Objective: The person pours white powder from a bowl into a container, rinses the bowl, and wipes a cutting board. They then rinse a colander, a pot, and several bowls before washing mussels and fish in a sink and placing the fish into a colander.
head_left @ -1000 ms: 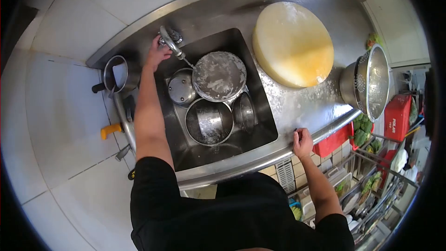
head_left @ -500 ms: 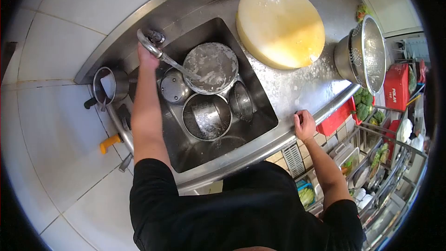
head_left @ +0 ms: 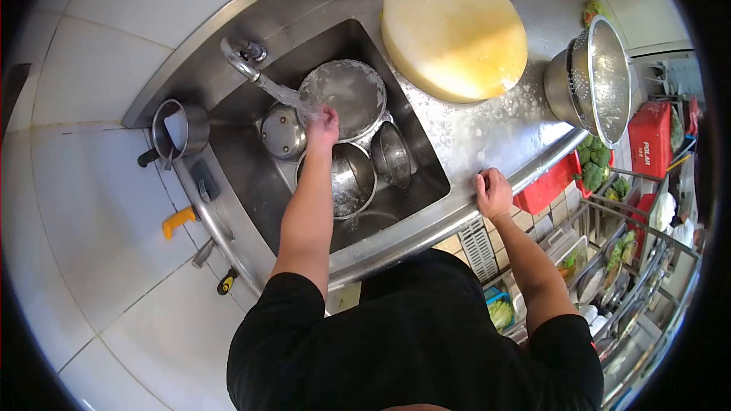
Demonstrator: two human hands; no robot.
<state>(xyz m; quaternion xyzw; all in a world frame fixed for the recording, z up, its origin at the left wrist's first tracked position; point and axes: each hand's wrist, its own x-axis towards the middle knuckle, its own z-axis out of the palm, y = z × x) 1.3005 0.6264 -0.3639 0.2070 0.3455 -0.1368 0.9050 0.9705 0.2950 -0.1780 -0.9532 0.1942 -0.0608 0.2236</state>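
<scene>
My left hand point(head_left: 324, 123) is in the running water below the faucet point(head_left: 242, 61), over the sink point(head_left: 251, 205). Its fingers look loosely apart with nothing in them, though splashing water blurs the tips. Right beside it lies a large round metal pan point(head_left: 352, 95), wet inside. A pot lid point(head_left: 283, 134), a round pot point(head_left: 354, 190) partly hidden by my left forearm, and a dark metal bowl point(head_left: 391, 154) tipped on its side crowd around it. My right hand point(head_left: 495, 193) rests on the steel counter's front edge, its fingers curled and nothing visible in them.
A thick round cutting board point(head_left: 454, 34) lies on the counter, with a colander point(head_left: 603, 80) stacked in a pot to its right. Left of the sink stands a small pot point(head_left: 183, 133), near a yellow handle point(head_left: 179, 222). Broccoli point(head_left: 594, 161) sits in a red crate.
My left hand has left the faucet and moved right and down into the water stream, which now splashes over the pan. My right hand stays at the counter edge.
</scene>
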